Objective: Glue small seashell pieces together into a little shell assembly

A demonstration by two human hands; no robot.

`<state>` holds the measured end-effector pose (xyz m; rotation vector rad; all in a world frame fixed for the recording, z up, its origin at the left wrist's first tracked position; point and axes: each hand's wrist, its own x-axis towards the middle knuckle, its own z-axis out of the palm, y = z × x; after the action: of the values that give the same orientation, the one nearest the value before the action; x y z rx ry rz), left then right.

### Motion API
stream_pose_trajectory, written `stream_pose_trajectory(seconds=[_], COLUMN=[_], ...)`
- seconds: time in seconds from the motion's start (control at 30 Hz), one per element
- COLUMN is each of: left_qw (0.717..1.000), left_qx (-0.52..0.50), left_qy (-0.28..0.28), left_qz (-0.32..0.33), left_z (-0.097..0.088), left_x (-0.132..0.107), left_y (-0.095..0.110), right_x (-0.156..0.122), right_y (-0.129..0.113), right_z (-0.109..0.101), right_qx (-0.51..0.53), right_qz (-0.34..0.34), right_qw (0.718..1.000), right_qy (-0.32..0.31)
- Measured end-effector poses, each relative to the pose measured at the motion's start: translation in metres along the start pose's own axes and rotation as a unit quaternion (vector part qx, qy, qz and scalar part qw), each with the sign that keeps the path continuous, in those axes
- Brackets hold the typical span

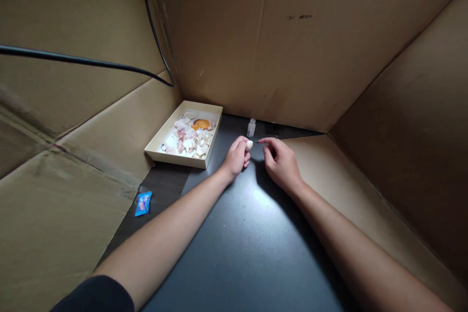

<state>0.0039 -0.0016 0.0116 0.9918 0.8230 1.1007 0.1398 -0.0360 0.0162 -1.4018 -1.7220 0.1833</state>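
Observation:
Between the thumb and fingers of my left hand (237, 157) is a small white ribbed seashell (249, 145), held above the dark table. My right hand (281, 162) is just to the right, its index finger stretched toward the shell and its thumb apart from it. A tiny dark object (257, 141) shows at that index fingertip; whether it touches the finger is unclear. Behind both hands stands a small clear glass bottle (251, 129), upright, with whitish contents or a label.
A cream shallow box (175, 160) of assorted shells, one of them an orange shell (201, 124), sits at the back left. A blue wrapped packet (143, 203) lies near the left edge. Cardboard walls (234, 48) surround the dark table (234, 253). A black cable (91, 62) hangs at upper left.

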Motion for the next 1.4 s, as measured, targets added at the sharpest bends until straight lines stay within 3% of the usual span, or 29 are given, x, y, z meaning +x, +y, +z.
stream_pose_trajectory(seconds=[0.2,0.4,0.57,0.8,1.07,1.23,1.4], left_qw=[1.000,0.999,0.999,0.999,0.998,0.998,0.998], left_qx=[-0.011,-0.007,-0.013,-0.018,-0.020,-0.013,-0.017], left_qy=[-0.028,-0.032,-0.033,-0.033,-0.030,-0.029,-0.037], left_qz=[-0.006,-0.009,-0.013,-0.034,-0.041,-0.044,-0.053], left_z=[-0.002,-0.002,-0.002,-0.003,-0.002,-0.001,-0.002], left_x=[0.000,-0.001,-0.001,-0.001,0.000,0.000,-0.003], left_y=[-0.001,0.001,0.001,0.001,0.002,0.004,0.008], right_x=[0.036,0.088,0.112,0.127,0.141,0.139,0.129], right_y=[0.005,0.001,-0.005,-0.015,-0.021,-0.014,-0.002], right_z=[-0.014,-0.022,-0.021,-0.014,0.001,0.008,0.014], right_qx=[-0.054,-0.228,-0.307,-0.340,-0.399,-0.393,-0.392], right_qz=[0.026,-0.044,-0.121,-0.151,-0.099,-0.054,-0.053], right_qw=[0.997,0.968,0.934,0.905,0.866,0.859,0.869], right_qy=[-0.042,-0.090,-0.138,-0.205,-0.284,-0.322,-0.297])
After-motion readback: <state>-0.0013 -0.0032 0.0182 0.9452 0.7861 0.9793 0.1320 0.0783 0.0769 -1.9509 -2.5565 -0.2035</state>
